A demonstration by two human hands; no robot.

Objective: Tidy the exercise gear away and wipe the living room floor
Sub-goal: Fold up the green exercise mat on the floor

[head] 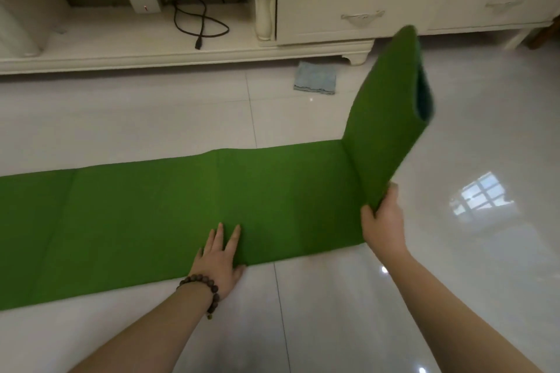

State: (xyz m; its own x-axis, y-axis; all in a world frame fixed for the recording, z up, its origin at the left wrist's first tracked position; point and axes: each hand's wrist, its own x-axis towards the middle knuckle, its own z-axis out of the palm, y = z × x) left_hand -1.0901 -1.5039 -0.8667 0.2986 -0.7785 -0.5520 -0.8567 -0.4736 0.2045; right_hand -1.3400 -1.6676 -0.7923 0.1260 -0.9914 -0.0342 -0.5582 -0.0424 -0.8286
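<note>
Green yoga mat (169,215) flat on floor, long axis nine to three o'clock. Left hand (219,254) pressing flat-fingered at near edge; right hand (383,221) nearer the three o'clock end, gripping it raised.

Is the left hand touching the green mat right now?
Touching. The head view shows the left hand lying flat with straight fingers on the green mat, while the right hand grips the raised end.

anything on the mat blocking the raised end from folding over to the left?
Only the left hand, pressing flat on the green mat just left of the fold. The right hand grips the raised end. The blue cloth lies apart, by the cabinet.
</note>
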